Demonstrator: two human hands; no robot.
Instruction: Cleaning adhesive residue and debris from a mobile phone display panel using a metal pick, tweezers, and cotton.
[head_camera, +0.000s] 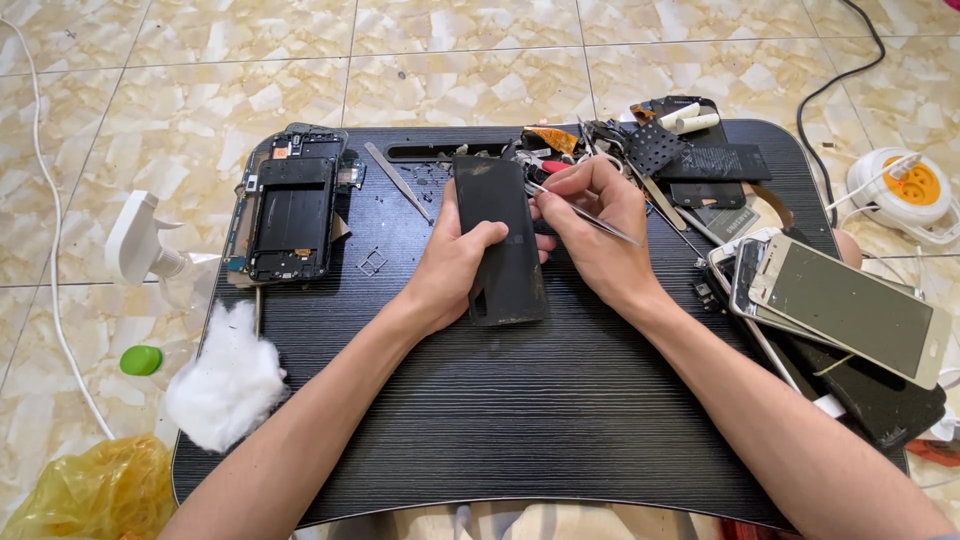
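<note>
My two bare forearms come in from the near edge of the black lap desk (520, 420), and they meet over its middle, where my left hand (455, 265) grips a dark phone back panel (503, 240). The panel's long axis runs near to far, tilted slightly so that the far end leans left; my thumb wraps over its left edge and my fingertips (543, 250) show on the right edge, so the left hand is clenched around it. My right hand (595, 225) sits just right of the panel, fingers pinched shut on a pair of thin metal tweezers (585, 212). The tweezers lie across, their tip pointing left and touching the panel's right edge near the far end, the tail sticking out right and nearer. The right hand is the one closer to that edge. A stripped phone frame (292, 210) lies to the far left, a cotton wad (225, 380) near left, and a stack of phones with screens (845, 310) on the right.
</note>
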